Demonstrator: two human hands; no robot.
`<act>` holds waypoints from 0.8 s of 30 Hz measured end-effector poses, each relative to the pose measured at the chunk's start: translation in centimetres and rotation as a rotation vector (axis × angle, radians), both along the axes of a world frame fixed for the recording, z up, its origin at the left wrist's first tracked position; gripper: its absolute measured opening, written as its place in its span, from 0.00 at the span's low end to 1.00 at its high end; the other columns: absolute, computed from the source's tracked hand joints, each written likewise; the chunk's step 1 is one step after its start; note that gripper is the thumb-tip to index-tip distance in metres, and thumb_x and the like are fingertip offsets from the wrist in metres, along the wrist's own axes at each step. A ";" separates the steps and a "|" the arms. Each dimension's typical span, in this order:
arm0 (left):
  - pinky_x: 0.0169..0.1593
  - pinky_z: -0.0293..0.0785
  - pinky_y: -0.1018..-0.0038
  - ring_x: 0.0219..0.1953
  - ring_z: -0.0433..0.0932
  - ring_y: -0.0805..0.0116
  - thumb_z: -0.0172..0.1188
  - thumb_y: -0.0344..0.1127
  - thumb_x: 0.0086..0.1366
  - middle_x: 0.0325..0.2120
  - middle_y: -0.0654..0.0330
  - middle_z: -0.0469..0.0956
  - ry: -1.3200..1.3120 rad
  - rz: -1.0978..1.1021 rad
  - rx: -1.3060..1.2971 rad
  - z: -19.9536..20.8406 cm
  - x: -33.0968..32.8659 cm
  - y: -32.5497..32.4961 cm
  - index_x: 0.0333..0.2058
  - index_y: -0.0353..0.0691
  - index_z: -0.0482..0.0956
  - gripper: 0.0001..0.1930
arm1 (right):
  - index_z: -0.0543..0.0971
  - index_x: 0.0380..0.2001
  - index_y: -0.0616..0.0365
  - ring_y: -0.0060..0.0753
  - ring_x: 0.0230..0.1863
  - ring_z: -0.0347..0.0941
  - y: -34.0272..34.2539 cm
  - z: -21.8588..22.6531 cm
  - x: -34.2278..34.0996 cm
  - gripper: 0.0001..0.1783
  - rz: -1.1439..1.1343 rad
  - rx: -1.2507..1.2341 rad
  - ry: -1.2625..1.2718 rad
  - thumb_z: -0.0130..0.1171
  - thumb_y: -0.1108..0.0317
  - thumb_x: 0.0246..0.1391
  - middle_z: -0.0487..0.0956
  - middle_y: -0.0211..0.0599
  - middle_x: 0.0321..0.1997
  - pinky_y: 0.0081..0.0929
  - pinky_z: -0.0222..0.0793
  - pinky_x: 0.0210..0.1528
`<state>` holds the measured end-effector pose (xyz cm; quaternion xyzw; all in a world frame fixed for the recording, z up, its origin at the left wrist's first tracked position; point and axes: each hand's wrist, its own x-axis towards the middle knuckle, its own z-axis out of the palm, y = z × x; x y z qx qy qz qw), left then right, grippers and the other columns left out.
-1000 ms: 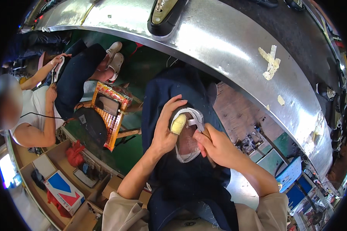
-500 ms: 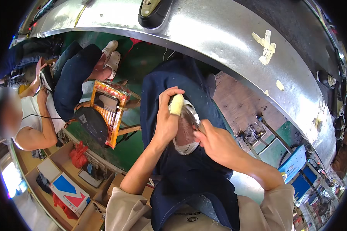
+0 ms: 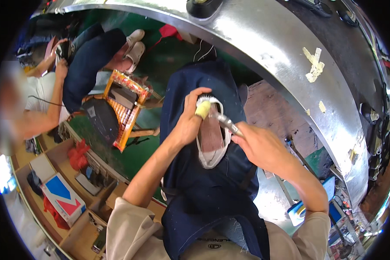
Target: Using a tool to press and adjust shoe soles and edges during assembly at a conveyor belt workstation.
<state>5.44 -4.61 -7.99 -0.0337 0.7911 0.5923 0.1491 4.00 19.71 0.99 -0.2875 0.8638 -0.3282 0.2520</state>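
Upside down on my lap lies a shoe [image 3: 211,141] with its brown sole side up and a white edge folded in round it. My left hand [image 3: 187,125] is wrapped round its far left side, the thumb in a yellow finger wrap [image 3: 203,110] pressing on the white edge near the far end. My right hand [image 3: 261,145] grips metal pliers [image 3: 229,124], whose jaws are over the far part of the sole. Whether the jaws pinch the edge is too blurred to tell. A dark blue apron [image 3: 190,173] covers my legs under the shoe.
A curved metal bench [image 3: 264,39] arcs ahead and right, a black shoe [image 3: 203,8] on it. At left sit another person, holding a shoe [image 3: 63,50], and a bamboo stool [image 3: 128,110]. Wooden trays [image 3: 52,162] hold a box and red bags. A blue stool [image 3: 297,212] stands right.
The shoe has tipped so that more of its sole shows. The pliers and my right hand have swung back a little to the right. The whole view has shifted slightly.
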 end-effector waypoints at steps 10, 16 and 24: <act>0.71 0.58 0.53 0.67 0.58 0.34 0.47 0.25 0.66 0.63 0.34 0.60 -0.070 -0.018 -0.101 -0.9 -0.4 0.8 0.66 0.42 0.61 0.28 | 0.77 0.31 0.58 0.35 0.28 0.83 -2.8 -0.3 0.2 0.05 0.574 0.134 0.419 0.61 0.71 0.51 0.81 0.35 0.25 0.29 0.79 0.31; 0.71 0.57 0.59 0.64 0.62 0.40 0.45 0.25 0.67 0.59 0.40 0.65 -0.056 0.039 -0.172 0.2 -0.4 2.1 0.65 0.41 0.63 0.26 | 0.76 0.33 0.60 0.35 0.29 0.82 -3.7 2.1 2.9 0.07 0.578 0.435 0.536 0.62 0.68 0.53 0.79 0.38 0.25 0.29 0.76 0.29; 0.77 0.49 0.62 0.74 0.57 0.58 0.41 0.48 0.82 0.72 0.56 0.60 -0.568 0.638 0.753 1.6 10.7 2.8 0.73 0.41 0.57 0.29 | 0.73 0.32 0.61 0.47 0.20 0.80 -3.2 2.3 4.3 0.16 0.305 0.317 0.057 0.57 0.59 0.69 0.78 0.46 0.19 0.38 0.76 0.23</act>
